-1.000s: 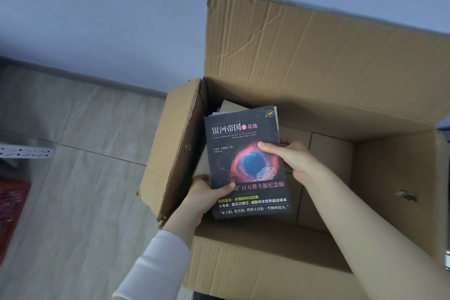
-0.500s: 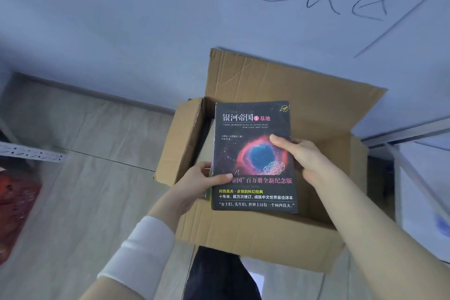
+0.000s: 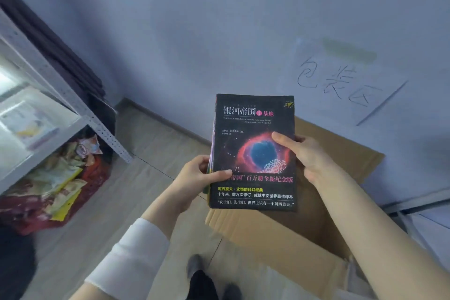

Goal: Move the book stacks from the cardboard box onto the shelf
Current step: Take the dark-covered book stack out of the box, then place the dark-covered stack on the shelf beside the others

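Both hands hold a stack of books (image 3: 253, 153) up in the air at the centre of the view, its dark cover with a red-and-blue nebula facing the camera. The left hand (image 3: 197, 175) is closed round the stack's left edge at about 9 o'clock, thumb pressed flat on the cover and fingers out of sight behind. The right hand (image 3: 304, 156) clasps the right edge at 3 o'clock, thumb on the cover. The open cardboard box (image 3: 280, 234) sits on the floor (image 3: 155, 139) below and behind the stack, toward 5 o'clock. The metal shelf (image 3: 60, 95) stands at 9 o'clock, well apart from the stack, with a red basket (image 3: 51, 192) of packets beneath it. Handwritten characters mark a paper sheet (image 3: 345, 80) on the wall at 1 o'clock.
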Demonstrator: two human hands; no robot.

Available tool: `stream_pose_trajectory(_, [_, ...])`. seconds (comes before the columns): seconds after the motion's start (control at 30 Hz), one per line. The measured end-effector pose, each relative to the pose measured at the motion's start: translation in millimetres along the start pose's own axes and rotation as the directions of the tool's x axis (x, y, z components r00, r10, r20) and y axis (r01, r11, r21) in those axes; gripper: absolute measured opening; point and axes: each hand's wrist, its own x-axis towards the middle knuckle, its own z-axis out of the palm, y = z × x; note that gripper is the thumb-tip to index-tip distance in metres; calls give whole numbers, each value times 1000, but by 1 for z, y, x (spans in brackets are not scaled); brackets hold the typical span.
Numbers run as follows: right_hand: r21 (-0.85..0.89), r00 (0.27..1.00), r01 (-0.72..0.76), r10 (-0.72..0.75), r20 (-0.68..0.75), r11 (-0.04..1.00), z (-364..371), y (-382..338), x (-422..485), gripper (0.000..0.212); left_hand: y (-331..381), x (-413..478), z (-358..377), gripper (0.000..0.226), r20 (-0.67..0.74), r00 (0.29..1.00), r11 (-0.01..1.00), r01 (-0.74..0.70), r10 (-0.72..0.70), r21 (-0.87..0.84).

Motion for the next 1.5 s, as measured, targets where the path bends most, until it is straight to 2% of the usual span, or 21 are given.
stream_pose_trajectory(0.17, [-7, 984, 107, -105, 146, 994, 89, -44, -41, 19, 18, -76, -79, 41, -195, 974, 992, -126, 119, -27])
stream_pose_trajectory(0.33, [-13, 915, 191, -173, 364, 981, 206, -84, -86, 17, 20, -155, -175, 40, -366, 909, 971, -235, 201, -52])
stream_pose_trajectory(0.53, [-7, 774, 320, -258, 579, 947, 375, -113, -152, 14, -5, -252, -313, 34, -578, 768, 931, -363, 275, -40])
stream_pose_trajectory(0.67, [37, 652, 396, -310, 692, 917, 483, -124, -197, 25, -24, -307, -398, 36, -694, 654, 915, -404, 301, 16])
stream_pose_trajectory(0.8, [77, 553, 446, -342, 759, 892, 571, -137, -221, 34, -33, -344, -467, 38, -759, 577, 899, -438, 301, 23])
stream_pose_trajectory(0.9, [123, 499, 460, -371, 783, 879, 628, -149, -229, 26, -33, -357, -511, 39, -791, 529, 877, -481, 307, 18])
stream_pose_trajectory(0.97, [166, 453, 462, -393, 800, 871, 665, -158, -231, 20, -34, -361, -543, 47, -814, 492, 867, -498, 309, 28])
stream_pose_trajectory(1.1, [219, 362, 502, -433, 825, 836, 733, -178, -224, 45, -25, -360, -608, 66, -858, 385, 862, -492, 340, 121])
stream_pose_trajectory(1.3, [309, 238, 528, -488, 840, 791, 834, -227, -199, 42, 14, -342, -707, 54, -873, 274, 851, -462, 403, 248])
stream_pose_trajectory(1.5, [346, 162, 527, -491, 856, 777, 936, -258, -177, 45, 35, -333, -800, 54, -890, 147, 860, -365, 432, 357])
